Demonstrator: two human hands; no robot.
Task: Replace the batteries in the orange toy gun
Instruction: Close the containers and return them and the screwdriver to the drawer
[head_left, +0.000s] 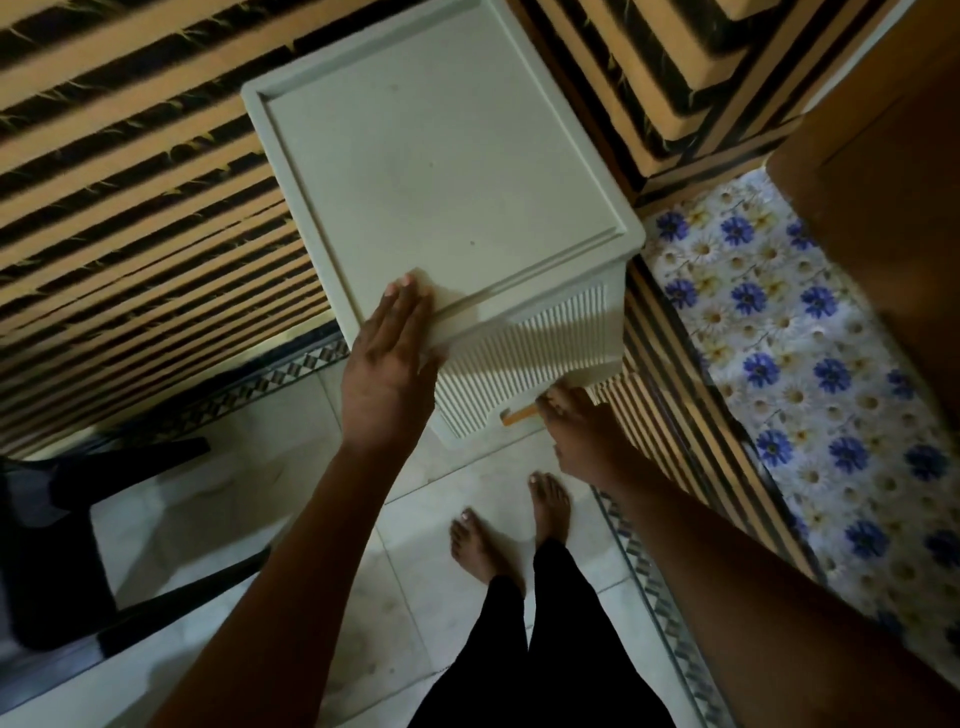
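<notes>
Orange toy gun (521, 415) part pokes from drawer at right hand (582, 431) fingers, their grip unclear.

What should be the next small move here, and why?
Probably pull the drawer further out with the right hand, which is at its lower edge beside something orange, while the left hand lies flat on the cabinet top.

Cabinet (441, 171) top lying bare, open from above; left hand (389, 358) resting flat on its near corner. Right hand (576, 426) reaching low at the ribbed front, by an orange handle (519, 415). Striped walls (130, 208) closing in left and right. Chair (78, 545) crowding lower left. Floor (441, 499) in front taken up by feet (519, 519).
</notes>
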